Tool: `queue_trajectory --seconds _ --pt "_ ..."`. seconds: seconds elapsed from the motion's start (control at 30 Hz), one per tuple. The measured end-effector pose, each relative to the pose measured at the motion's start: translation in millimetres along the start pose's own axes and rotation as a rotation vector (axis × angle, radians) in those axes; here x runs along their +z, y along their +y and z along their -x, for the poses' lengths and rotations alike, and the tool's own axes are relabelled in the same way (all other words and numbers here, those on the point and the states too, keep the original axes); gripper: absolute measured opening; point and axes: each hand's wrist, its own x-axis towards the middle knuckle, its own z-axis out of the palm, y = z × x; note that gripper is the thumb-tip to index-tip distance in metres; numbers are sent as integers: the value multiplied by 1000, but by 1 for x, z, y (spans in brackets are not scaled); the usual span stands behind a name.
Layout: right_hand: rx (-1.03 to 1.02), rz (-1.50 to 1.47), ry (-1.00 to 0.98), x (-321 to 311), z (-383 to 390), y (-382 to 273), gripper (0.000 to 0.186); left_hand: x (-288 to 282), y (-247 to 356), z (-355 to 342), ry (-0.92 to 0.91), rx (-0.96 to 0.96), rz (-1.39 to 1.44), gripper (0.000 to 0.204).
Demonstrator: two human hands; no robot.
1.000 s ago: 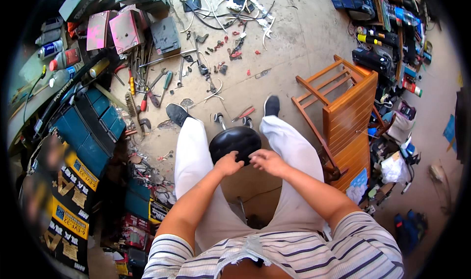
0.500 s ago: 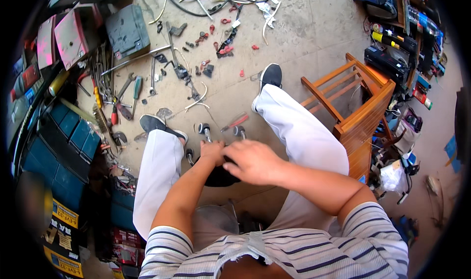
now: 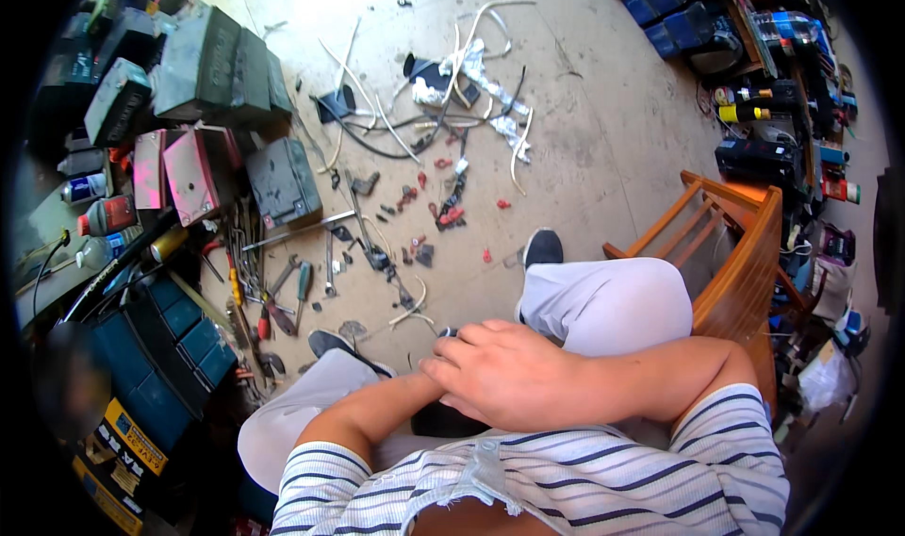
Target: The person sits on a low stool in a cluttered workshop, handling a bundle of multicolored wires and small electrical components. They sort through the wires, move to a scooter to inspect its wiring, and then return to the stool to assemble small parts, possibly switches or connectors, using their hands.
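In the lower middle, my right hand [image 3: 495, 371] lies over my left hand, its fingers curled down on it. The left forearm [image 3: 368, 409] runs in beneath, and the fingers of that hand are hidden. Directly under both hands is a black round seat [image 3: 443, 425], mostly covered, with a bit of metal showing above the knuckles. My bent knees in pale trousers [image 3: 622, 300] are on either side, with dark shoes [image 3: 542, 246] on the floor.
Scattered cables [image 3: 434, 112], red connectors [image 3: 452, 215] and hand tools [image 3: 283, 300] lie ahead on the floor [image 3: 603, 140]. Batteries [image 3: 212, 69] and teal cases [image 3: 151, 357] crowd the left. A tipped wooden chair [image 3: 735, 281] and cluttered shelves [image 3: 754, 112] line the right.
My right hand has come across onto my left, covering it. Both knees have bent higher, the view shows more floor ahead, and the seat is now almost hidden under hands and body.
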Motion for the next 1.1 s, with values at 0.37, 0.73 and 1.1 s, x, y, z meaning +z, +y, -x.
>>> queue_trajectory --seconds 0.37,0.73,1.1 --pt "-79 264 -38 40 32 -1 29 9 12 -6 237 148 -254 36" --pt "284 324 -39 75 41 4 36 -41 68 54 347 157 -653 45" --pt "90 35 210 76 23 14 38 -38 110 128 312 -16 -295 57"
